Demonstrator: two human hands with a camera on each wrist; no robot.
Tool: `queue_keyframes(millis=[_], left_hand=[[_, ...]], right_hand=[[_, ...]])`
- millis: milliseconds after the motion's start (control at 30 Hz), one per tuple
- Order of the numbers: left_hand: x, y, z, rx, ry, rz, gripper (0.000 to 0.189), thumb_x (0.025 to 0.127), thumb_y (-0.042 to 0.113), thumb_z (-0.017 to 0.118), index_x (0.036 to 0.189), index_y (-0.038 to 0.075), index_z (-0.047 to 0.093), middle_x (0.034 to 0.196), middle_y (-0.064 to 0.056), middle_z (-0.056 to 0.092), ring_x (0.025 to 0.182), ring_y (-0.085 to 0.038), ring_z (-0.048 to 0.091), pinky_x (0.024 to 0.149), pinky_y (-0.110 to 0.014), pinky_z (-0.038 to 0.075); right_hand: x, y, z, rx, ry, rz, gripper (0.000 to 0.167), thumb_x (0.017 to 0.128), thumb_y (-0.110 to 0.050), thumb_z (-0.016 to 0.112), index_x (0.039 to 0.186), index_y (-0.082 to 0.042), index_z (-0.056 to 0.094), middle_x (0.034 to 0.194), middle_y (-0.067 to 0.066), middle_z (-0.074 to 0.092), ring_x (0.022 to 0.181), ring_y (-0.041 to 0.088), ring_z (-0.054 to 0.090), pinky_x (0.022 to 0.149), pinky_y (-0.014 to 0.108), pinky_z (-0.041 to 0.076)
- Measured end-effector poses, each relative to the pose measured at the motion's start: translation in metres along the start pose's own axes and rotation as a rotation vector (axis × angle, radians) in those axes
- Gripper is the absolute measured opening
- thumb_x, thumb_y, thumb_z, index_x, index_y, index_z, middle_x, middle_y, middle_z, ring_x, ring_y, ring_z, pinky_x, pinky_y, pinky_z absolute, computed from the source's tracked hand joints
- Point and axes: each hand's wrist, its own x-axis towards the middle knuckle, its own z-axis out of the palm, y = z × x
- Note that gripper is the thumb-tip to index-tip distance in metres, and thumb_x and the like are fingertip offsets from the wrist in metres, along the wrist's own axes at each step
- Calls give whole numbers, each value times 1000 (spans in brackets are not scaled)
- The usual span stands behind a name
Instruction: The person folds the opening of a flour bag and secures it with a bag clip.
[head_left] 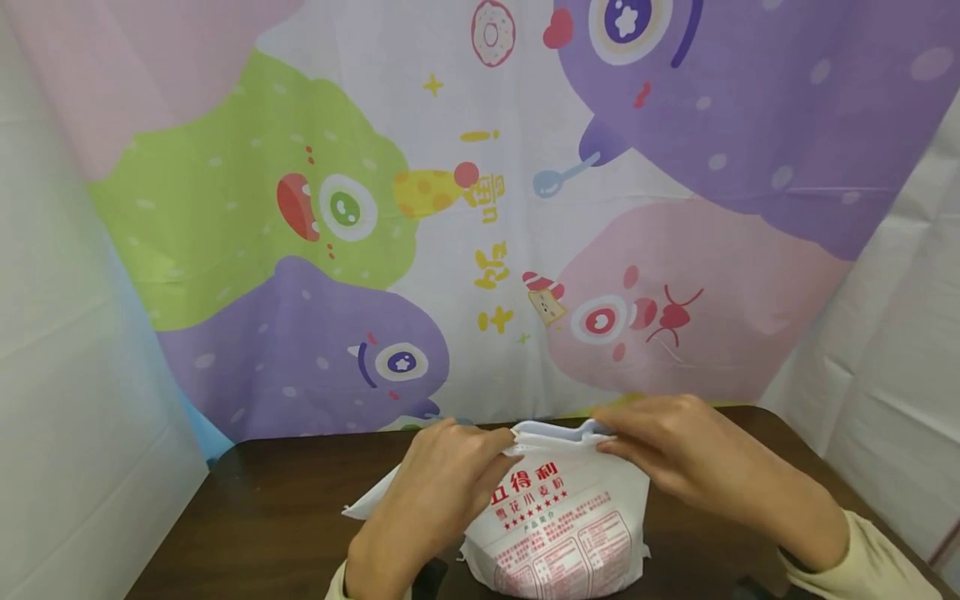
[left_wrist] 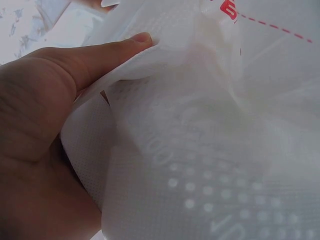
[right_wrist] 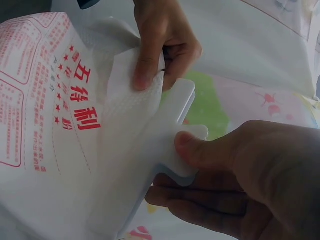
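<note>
A white flour bag (head_left: 558, 529) with red printing stands on the table, its top gathered between both hands. My left hand (head_left: 453, 471) pinches the bag's top edge at the left; in the left wrist view the thumb of the left hand (left_wrist: 42, 100) lies along a fold of the white sheet. My right hand (head_left: 690, 454) grips one end of a white and pale-blue plastic bag clip (head_left: 551, 430) lying along the top edge. In the right wrist view, the thumb of the right hand (right_wrist: 250, 165) presses the clip (right_wrist: 172, 117), with fingers under it.
The dark brown table (head_left: 262, 500) ends behind the bag at a cartoon-printed curtain (head_left: 465, 367). White cloth walls (head_left: 67, 333) stand on both sides. A white flap (head_left: 375, 493) sticks out left of the bag, behind the left hand.
</note>
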Motion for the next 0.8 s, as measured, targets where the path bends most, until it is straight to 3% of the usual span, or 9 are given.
queue_keyframes(millis=[467, 800], left_hand=[[-1, 0, 2, 27, 42, 5, 23, 84, 17, 77, 70, 19, 59, 53, 11, 51, 50, -13, 45, 54, -29, 37], [-1, 0, 1, 18, 38, 12, 20, 82, 15, 78, 72, 19, 62, 53, 12, 51, 50, -12, 44, 55, -29, 38]], right_hand=[[-4, 0, 0, -50, -57, 12, 12, 92, -18, 71, 102, -21, 65, 79, -20, 52, 70, -5, 50, 64, 17, 44], [-6, -5, 0, -85, -71, 8, 19, 86, -13, 76, 96, -19, 61, 74, -18, 48, 66, -4, 46, 62, 18, 42]])
